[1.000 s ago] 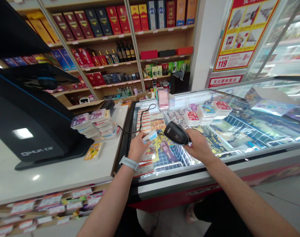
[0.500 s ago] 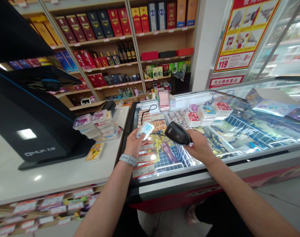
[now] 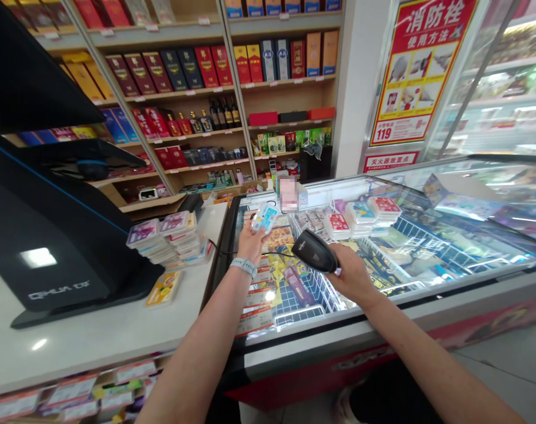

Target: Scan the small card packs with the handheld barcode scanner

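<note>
My left hand (image 3: pixel 251 242) grips a small flat plastic box (image 3: pixel 265 218) with a blue and white label, held up over the glass-topped freezer. In my right hand (image 3: pixel 353 272) is a black barcode scanner (image 3: pixel 314 250), its head pointing left toward the box; a cable runs off from it to the left. Stacks of similar boxes with red and blue labels (image 3: pixel 361 212) stand on the freezer glass beyond the scanner. More piles of boxes with purple and red labels (image 3: pixel 182 231) sit on the counter at left, beside a single yellow-labelled box (image 3: pixel 163 288).
A black checkout terminal (image 3: pixel 73 247) stands on the white counter (image 3: pixel 95 333) at left. The freezer (image 3: pixel 289 338) holds wire baskets of packaged goods under glass. An open carton (image 3: pixel 455 197) rests on its right side. Shelves of boxed bottles (image 3: pixel 175 73) line the back wall.
My left hand has moved slightly up and away with the box, which now shows its label more fully. The scanner stays in my right hand. The view has tilted upward.
</note>
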{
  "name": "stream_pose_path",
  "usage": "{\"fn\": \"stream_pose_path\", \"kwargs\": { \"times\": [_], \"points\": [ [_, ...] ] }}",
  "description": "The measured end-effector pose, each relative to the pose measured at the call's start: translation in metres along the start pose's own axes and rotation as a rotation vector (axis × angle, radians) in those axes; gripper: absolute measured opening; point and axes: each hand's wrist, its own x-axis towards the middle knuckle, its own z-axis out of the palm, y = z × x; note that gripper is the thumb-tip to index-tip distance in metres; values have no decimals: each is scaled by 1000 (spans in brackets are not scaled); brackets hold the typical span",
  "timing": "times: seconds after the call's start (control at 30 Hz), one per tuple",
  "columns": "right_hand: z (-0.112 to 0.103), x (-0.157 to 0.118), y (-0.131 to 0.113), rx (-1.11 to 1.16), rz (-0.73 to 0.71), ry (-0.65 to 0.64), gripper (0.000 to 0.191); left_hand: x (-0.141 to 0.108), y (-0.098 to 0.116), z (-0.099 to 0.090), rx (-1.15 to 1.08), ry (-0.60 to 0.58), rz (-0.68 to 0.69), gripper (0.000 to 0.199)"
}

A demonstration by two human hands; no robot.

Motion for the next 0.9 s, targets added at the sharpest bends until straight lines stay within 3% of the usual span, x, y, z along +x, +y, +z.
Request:
{"fn": "stream_pose_path", "kwargs": {
  "times": [0.23, 0.47, 0.9],
  "points": [
    [-2, 17, 0, -30, -38, -8, 30, -1, -7, -16, 2, 16, -12, 32],
    [17, 26, 2, -26, -1, -16, 32, 4, -2, -24, 48, 87, 81, 30],
    [12, 17, 3, -14, 31, -14, 32, 1, -4, -21, 48, -2, 53, 30]
  ]
}}
